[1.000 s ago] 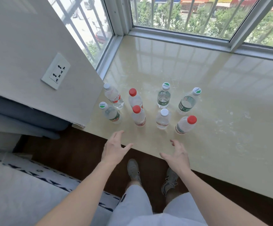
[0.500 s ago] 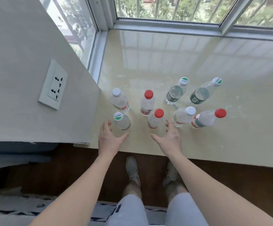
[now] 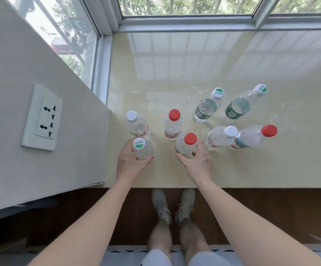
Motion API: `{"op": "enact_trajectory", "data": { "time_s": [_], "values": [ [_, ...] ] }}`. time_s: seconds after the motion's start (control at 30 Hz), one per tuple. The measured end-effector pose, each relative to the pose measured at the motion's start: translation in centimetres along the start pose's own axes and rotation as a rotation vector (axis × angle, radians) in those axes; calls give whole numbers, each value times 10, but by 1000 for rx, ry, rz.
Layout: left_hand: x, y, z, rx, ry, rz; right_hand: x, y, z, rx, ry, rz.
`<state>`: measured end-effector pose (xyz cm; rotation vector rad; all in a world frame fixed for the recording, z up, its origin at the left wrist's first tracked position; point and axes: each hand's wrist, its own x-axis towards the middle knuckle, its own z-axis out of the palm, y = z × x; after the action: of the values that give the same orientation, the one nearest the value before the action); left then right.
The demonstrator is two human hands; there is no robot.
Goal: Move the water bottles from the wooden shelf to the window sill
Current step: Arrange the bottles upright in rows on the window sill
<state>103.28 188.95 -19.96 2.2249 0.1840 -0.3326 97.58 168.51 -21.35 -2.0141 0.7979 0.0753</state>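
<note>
Several clear water bottles stand upright in two rows on the cream window sill (image 3: 175, 77). My left hand (image 3: 130, 162) wraps around the front-left bottle with a green-and-white cap (image 3: 143, 149). My right hand (image 3: 198, 162) grips the front red-capped bottle (image 3: 186, 144). Behind them stand a white-capped bottle (image 3: 137, 124) and a red-capped bottle (image 3: 172, 124). To the right are two green-labelled bottles (image 3: 207, 107) (image 3: 240, 108), another white-capped bottle (image 3: 220, 137) and a red-capped bottle (image 3: 251, 137). No wooden shelf is in view.
A wall with a white socket plate (image 3: 42, 117) juts out at the left, right beside the left bottles. Window frames (image 3: 186, 24) close the sill at the back and left. The sill's front edge lies above dark wooden floor, where my shoes (image 3: 173, 204) stand.
Both hands reached forward from the sill's front edge and closed around the two front bottles. The view tilted down and moved closer.
</note>
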Motion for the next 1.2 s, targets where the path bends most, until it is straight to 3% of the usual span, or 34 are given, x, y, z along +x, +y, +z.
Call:
{"op": "enact_trajectory", "data": {
  "time_s": [1.2],
  "values": [
    [28, 2, -10, 9, -86, 84, 19, -10, 26, -14, 5, -69]
  ]
}}
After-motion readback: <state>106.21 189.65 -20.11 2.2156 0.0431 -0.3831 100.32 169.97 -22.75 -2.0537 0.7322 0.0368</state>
